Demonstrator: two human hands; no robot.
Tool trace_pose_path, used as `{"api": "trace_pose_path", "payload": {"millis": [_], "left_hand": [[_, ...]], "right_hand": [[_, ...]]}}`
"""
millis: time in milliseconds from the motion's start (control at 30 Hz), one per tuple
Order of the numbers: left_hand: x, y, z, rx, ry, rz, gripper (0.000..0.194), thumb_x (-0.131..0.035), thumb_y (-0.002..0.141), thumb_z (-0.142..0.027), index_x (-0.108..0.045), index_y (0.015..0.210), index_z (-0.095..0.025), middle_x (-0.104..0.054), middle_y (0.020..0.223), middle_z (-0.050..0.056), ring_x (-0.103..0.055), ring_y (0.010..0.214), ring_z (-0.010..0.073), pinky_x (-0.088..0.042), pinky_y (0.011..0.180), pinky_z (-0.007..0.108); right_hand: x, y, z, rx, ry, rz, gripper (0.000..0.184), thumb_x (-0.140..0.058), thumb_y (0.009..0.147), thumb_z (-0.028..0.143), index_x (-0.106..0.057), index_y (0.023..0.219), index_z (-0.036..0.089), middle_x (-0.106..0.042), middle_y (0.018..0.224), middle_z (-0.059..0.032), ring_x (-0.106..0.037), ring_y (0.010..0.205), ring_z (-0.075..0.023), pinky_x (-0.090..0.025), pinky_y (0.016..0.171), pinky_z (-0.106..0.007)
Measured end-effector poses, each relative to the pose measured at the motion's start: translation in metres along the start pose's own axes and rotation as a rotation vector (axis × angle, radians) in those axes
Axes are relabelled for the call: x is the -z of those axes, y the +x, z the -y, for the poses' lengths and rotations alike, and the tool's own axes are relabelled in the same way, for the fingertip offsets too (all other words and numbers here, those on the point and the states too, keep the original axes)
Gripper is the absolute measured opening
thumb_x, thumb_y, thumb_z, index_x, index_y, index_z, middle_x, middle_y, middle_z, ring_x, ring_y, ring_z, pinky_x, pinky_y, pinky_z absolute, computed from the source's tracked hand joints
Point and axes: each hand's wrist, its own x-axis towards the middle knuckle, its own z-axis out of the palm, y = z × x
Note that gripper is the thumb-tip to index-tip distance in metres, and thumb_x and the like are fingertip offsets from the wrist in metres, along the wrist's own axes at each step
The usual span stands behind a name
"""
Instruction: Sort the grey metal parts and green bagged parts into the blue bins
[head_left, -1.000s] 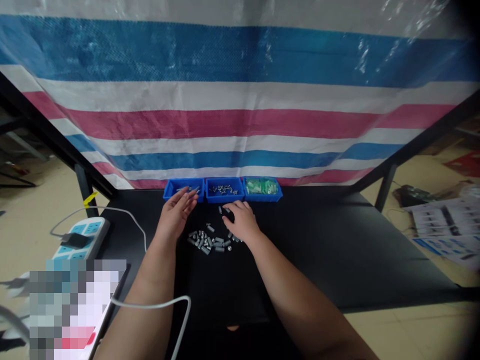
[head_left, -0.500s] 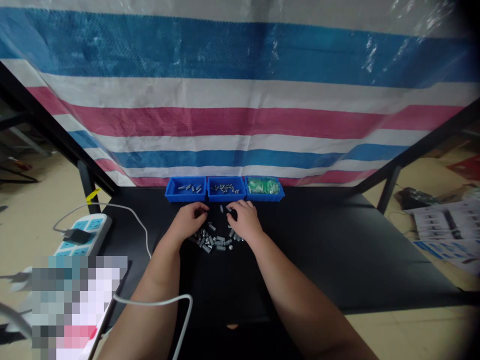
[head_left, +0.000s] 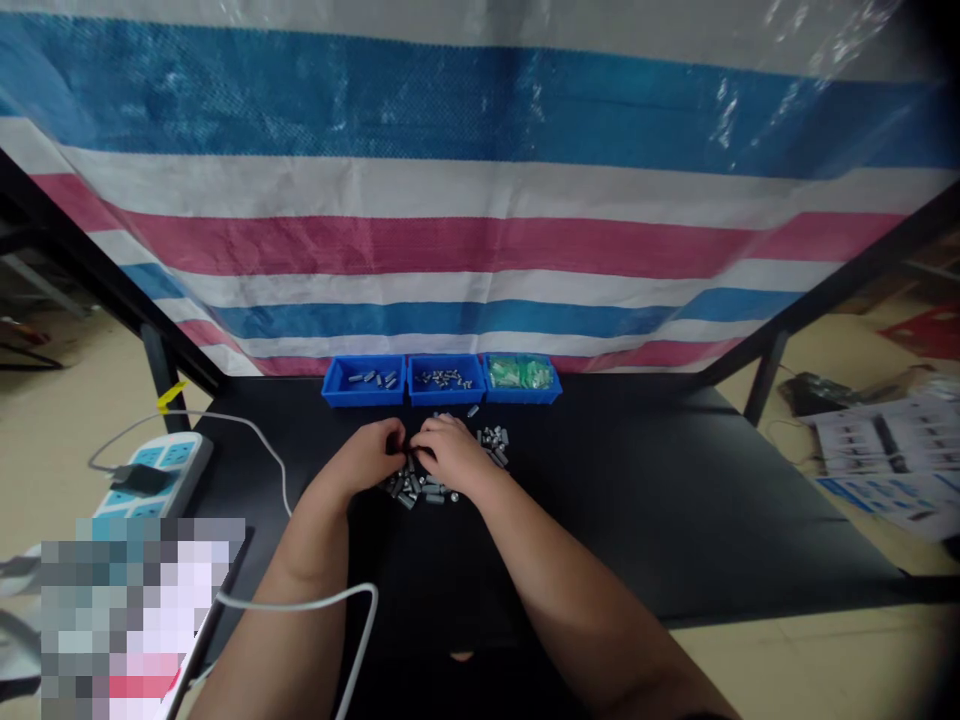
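My left hand (head_left: 369, 457) is at the left edge of a pile of small grey metal cylinders (head_left: 433, 498), its thumb and fingers curled together. Facing it, my right hand (head_left: 452, 452) reaches over the pile with fingers bent and tips close to the left fingertips. Whatever either hand pinches is hidden behind the fingers. Right of my right hand lies a second cluster of small metal parts (head_left: 495, 442), and one loose cylinder (head_left: 472, 411) rests just beyond it.
Along the back stand three blue bins: a left bin (head_left: 365, 399) with several cylinders, a middle bin (head_left: 445, 398) with small screw-like parts, a right bin (head_left: 525, 397) with green packets. At left are a power strip (head_left: 196, 465), a white cable (head_left: 300, 606) and a pixelated flat object (head_left: 165, 610).
My left hand came away from the left bin, down to the pile, leaving cylinders visible in that bin. My right hand moved left over the pile, uncovering the right cluster.
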Motion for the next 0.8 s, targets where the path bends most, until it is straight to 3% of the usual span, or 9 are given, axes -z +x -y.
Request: {"api": "trace_pose_path", "payload": {"millis": [133, 233, 333, 400, 467, 567, 800], "left_hand": [[-0.005, 0.002, -0.002, -0.024, -0.102, 0.036, 0.022, -0.060, 0.073, -0.019, -0.071, 0.092, -0.020, -0.068, 0.075, 0.000, -0.060, 0.068, 0.0163, -0.044, 0.064, 0.026], [-0.009, 0.003, -0.002, -0.051, -0.064, 0.047, 0.030, -0.057, 0.076, -0.017, -0.076, 0.098, -0.023, -0.072, 0.083, 0.002, -0.064, 0.073, 0.0171, -0.047, 0.070, 0.028], [-0.010, 0.004, -0.002, -0.080, 0.001, 0.064, 0.034, -0.057, 0.075, -0.017, -0.078, 0.100, -0.025, -0.074, 0.089, 0.004, -0.067, 0.078, 0.0186, -0.049, 0.075, 0.029], [-0.009, 0.003, -0.001, -0.092, 0.012, 0.076, 0.038, -0.057, 0.074, -0.015, -0.078, 0.103, -0.025, -0.075, 0.092, 0.004, -0.068, 0.080, 0.0191, -0.049, 0.076, 0.030], [-0.008, 0.002, -0.001, -0.085, 0.001, 0.088, 0.043, -0.055, 0.071, -0.011, -0.078, 0.105, -0.024, -0.075, 0.095, 0.004, -0.068, 0.081, 0.0188, -0.049, 0.076, 0.029], [-0.008, 0.001, -0.002, -0.048, 0.001, 0.092, 0.044, -0.055, 0.070, -0.009, -0.078, 0.105, -0.024, -0.074, 0.093, 0.004, -0.067, 0.080, 0.0185, -0.049, 0.074, 0.028], [-0.011, 0.003, -0.006, -0.057, 0.086, 0.063, 0.017, -0.065, 0.078, -0.025, -0.076, 0.091, -0.022, -0.073, 0.089, 0.004, -0.065, 0.079, 0.0197, -0.046, 0.071, 0.028]], "right_hand": [[0.008, -0.003, -0.003, -0.098, 0.066, -0.091, 0.010, -0.067, 0.081, 0.013, -0.071, 0.082, 0.022, -0.066, 0.078, -0.0008, -0.059, 0.078, -0.0172, -0.044, 0.077, -0.029], [0.014, -0.002, -0.011, -0.206, 0.197, -0.301, 0.006, -0.065, 0.080, 0.016, -0.068, 0.080, 0.022, -0.064, 0.071, 0.0005, -0.059, 0.068, -0.0152, -0.046, 0.068, -0.026], [0.013, 0.004, -0.022, -0.326, 0.459, -0.587, 0.016, -0.062, 0.087, 0.030, -0.069, 0.098, 0.020, -0.070, 0.079, -0.0028, -0.065, 0.069, -0.0156, -0.052, 0.068, -0.027], [0.008, 0.008, -0.030, -0.372, 0.626, -0.679, 0.032, -0.064, 0.087, 0.037, -0.067, 0.114, 0.018, -0.074, 0.093, -0.0070, -0.069, 0.075, -0.0168, -0.056, 0.071, -0.028], [0.005, 0.008, -0.036, -0.377, 0.676, -0.661, 0.039, -0.068, 0.084, 0.037, -0.067, 0.118, 0.017, -0.076, 0.095, -0.0082, -0.071, 0.076, -0.0176, -0.058, 0.072, -0.030], [0.005, 0.000, -0.038, -0.364, 0.542, -0.577, 0.025, -0.065, 0.085, 0.032, -0.074, 0.103, 0.018, -0.075, 0.081, -0.0048, -0.068, 0.067, -0.0163, -0.055, 0.068, -0.028], [0.013, -0.011, -0.036, -0.333, 0.244, -0.442, 0.014, -0.061, 0.085, 0.023, -0.074, 0.089, 0.022, -0.074, 0.081, -0.0025, -0.064, 0.072, -0.0171, -0.049, 0.069, -0.027]]}}
